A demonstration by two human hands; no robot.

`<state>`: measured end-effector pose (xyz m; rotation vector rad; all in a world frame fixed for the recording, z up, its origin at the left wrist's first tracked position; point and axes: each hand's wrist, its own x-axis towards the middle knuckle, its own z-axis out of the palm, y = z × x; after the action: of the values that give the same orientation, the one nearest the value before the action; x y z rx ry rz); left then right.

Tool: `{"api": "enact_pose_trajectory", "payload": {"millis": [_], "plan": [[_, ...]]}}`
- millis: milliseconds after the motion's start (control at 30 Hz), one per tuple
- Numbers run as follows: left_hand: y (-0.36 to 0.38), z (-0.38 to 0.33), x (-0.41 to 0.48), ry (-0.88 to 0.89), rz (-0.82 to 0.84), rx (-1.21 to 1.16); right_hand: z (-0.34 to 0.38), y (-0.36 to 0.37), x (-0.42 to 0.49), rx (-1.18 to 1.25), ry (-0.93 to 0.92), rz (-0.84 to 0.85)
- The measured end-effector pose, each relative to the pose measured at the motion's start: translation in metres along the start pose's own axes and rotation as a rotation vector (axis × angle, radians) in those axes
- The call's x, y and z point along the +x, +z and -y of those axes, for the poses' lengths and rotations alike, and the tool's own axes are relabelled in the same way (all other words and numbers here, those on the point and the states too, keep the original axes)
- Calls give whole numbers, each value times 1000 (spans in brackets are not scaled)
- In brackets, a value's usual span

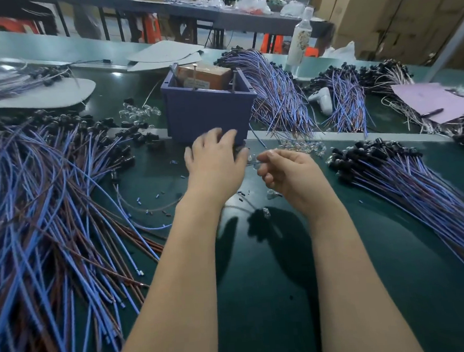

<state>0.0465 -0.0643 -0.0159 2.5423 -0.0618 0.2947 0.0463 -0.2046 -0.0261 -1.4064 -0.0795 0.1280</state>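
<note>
At the near edge of the green bench [262,311], both forearms reach in. To the left are loose wires [49,216], blue and brown, sprawled wide; to the right a capped bundle [404,180], fanned out. At mid-bench the right hand [285,172] is curled, thumb and forefinger pinching a thin wire [252,163] that points toward the left hand [216,163]. The left fingers are stretched and blurred against the lower front of the box [207,114]; cannot tell whether they hold anything. Clear LEDs [303,146] lie scattered just beyond the right hand. Farther back are more bundles and a bottle [301,30]. Risks, as judged: the pinch is fine and near the wire's end, so a tug could slip or kink it. A hard push might shift the box. A sweeping wrist could scatter the LEDs into the wires.
</note>
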Motion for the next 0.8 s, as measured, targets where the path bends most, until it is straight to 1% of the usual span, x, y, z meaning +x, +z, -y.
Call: {"api": "enact_pose_trajectory", "payload": {"millis": [33, 100, 167, 233, 300, 433, 567, 700, 800], "plan": [[2, 0, 0, 69, 3, 17, 1, 0, 0, 43, 10, 24], [6, -1, -2, 156, 74, -135, 2, 1, 0, 118, 11, 29], [8, -1, -6, 146, 150, -310, 1, 1, 1, 143, -2, -52], [11, 0, -7, 133, 156, -386, -1, 1, 2, 138, -19, -160], [11, 1, -7, 118, 122, -413, -4, 1, 3, 145, -22, -231], [10, 2, -8, 84, 105, -447, -8, -1, 4, 177, -12, -223], [8, 1, -8, 72, 163, -474, -15, -2, 10, -23, -137, -328], [6, 1, -8, 68, 220, -478, -20, 0, 15, -47, -181, -388], [3, 5, -8, 66, 240, -442, -21, -3, 16, -89, -168, -526]]}}
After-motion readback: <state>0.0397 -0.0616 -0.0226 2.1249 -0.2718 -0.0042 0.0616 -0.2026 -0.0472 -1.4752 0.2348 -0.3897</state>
